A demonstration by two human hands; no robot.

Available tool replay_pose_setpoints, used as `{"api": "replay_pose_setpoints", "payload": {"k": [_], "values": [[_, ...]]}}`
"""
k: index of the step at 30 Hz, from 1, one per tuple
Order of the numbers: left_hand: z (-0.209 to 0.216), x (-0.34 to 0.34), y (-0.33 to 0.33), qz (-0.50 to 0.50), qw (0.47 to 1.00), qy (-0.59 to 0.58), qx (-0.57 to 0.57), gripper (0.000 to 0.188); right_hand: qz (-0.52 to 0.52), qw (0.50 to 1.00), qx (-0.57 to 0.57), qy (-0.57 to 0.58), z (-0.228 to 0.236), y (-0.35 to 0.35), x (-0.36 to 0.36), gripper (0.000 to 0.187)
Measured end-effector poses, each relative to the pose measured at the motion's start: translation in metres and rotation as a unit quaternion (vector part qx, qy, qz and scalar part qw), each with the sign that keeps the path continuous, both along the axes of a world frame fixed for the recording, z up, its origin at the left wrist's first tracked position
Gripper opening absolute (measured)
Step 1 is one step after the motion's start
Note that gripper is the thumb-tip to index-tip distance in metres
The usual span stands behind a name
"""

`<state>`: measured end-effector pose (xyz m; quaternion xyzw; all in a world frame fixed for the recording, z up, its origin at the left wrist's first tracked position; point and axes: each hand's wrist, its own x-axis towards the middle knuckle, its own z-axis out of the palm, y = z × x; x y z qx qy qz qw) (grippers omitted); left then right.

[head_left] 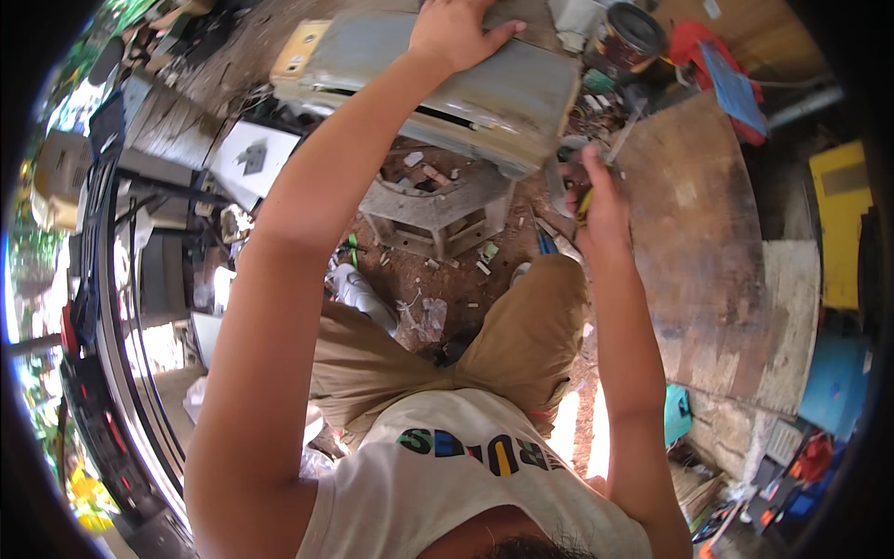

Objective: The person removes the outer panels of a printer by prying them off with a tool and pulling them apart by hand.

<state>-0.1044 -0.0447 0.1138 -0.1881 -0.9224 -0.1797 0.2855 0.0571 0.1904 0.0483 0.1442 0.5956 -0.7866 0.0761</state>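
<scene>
A grey, worn casing with beige ends [438,79] lies at a slant in front of me, above a low grey stand [428,210] with an opening in its top. My left hand [453,35] rests on the casing's upper face, thumb stretched out; the picture's top edge cuts off its fingertips. Just right of the casing's near right corner is my right hand [601,210], slightly blurred. Its fingers are curled around a tool with a yellow handle [585,203]; a thin pale shaft seems to stick out beyond the hand, but its kind is unclear.
Stained wooden boards [698,224] lie to the right. Behind them stand a dark bucket [629,39] and a red and blue bundle [726,79]. At left are a white panel [251,163] and a tall dark frame [107,279]. Debris litters the dirt floor near my feet.
</scene>
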Motion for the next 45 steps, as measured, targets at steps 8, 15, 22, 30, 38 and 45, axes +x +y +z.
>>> {"api": "replay_pose_setpoints", "payload": {"k": [8,15,22,30,38,45], "values": [[-0.052,0.082,-0.131,0.245,0.928,0.263,0.096,0.071,-0.088,0.976,0.145,0.136,-0.006,-0.047,-0.001,0.063],[-0.104,0.082,-0.255,0.158,0.805,-0.108,0.562,0.066,-0.153,0.958,0.184,0.161,-0.015,-0.05,-0.019,0.055],[-0.072,0.068,-0.228,0.087,0.713,-0.211,0.663,0.066,-0.147,0.958,0.164,0.181,-0.017,-0.047,-0.022,0.045],[-0.036,0.142,-0.192,-0.007,0.724,-0.189,0.663,0.063,-0.126,0.971,0.154,0.131,-0.005,0.014,-0.061,0.041],[-0.087,0.183,-0.191,0.061,0.831,-0.086,0.547,0.057,-0.079,0.97,0.185,0.137,0.008,0.017,-0.063,0.036],[-0.027,0.174,-0.101,0.14,0.976,0.155,0.064,0.061,-0.104,0.95,0.216,0.2,-0.001,0.023,-0.071,0.044]]}}
